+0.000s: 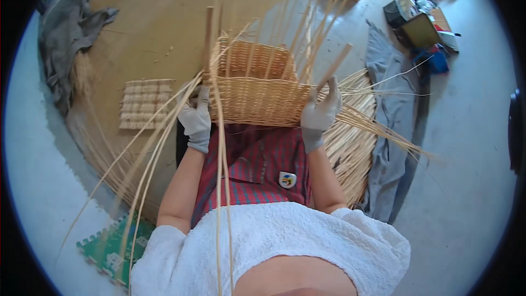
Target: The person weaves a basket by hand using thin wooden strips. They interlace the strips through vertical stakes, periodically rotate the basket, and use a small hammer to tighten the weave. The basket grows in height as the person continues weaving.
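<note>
A rectangular wicker basket (262,100), partly woven, sits upright above my lap with long loose canes rising from its walls. My left hand (196,118), in a pale work glove with a grey cuff, grips its left end near a corner stake (209,38). At the right end my right hand (321,111), gloved alike, is closed round the corner beside a second wooden stake (335,67). Several long canes (159,131) trail from the left corner toward me, and a bunch of strands (378,126) sticks out to the right. The fingers behind the basket are hidden.
A woven square mat (145,104) lies on the floor to the left, near a grey cloth (74,33). Right of me are a spread bundle of canes (350,159) and another grey cloth (386,109). Boxes and odds and ends (422,27) stand at the far right.
</note>
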The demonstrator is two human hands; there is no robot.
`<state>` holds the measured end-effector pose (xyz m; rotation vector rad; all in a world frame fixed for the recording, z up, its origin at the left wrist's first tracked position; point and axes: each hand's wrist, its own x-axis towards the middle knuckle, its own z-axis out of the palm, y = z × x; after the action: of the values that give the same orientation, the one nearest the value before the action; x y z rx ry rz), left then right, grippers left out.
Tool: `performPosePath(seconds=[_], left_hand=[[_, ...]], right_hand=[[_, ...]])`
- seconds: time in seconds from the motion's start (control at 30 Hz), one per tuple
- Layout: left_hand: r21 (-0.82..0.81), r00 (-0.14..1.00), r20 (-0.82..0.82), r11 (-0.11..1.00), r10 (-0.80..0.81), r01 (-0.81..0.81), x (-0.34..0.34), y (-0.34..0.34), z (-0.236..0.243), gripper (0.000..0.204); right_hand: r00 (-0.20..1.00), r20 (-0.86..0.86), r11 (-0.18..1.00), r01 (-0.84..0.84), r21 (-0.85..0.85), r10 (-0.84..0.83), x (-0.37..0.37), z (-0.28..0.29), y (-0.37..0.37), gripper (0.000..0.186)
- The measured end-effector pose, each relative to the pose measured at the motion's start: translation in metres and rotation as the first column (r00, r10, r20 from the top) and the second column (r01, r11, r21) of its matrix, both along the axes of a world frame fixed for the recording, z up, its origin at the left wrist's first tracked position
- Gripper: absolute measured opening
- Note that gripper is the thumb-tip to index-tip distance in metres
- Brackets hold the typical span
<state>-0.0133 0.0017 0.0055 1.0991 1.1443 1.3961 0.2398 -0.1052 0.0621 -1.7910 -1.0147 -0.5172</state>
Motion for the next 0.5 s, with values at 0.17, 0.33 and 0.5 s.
performPosePath(seconds=[0.17,0.33,0.5], left_hand=[[0.043,0.911,-0.412,0.999,-0.011,0.032,-0.027,0.003,0.038,0.034],[-0.023,0.865,0.250,0.891,-0.435,0.454,-0.058,0.029,-0.022,0.035],[-0.103,0.560,-0.059,0.563,-0.826,0.820,-0.052,0.107,0.046,0.042]], right_hand=[[0.737,-0.127,0.700,-0.672,-0.243,0.664,-0.112,0.001,0.014,0.034],[0.512,-0.106,0.422,-0.794,-0.437,0.853,-0.178,0.044,0.046,0.023],[0.591,-0.220,0.463,-0.771,-0.438,0.776,-0.157,0.046,0.017,0.017]])
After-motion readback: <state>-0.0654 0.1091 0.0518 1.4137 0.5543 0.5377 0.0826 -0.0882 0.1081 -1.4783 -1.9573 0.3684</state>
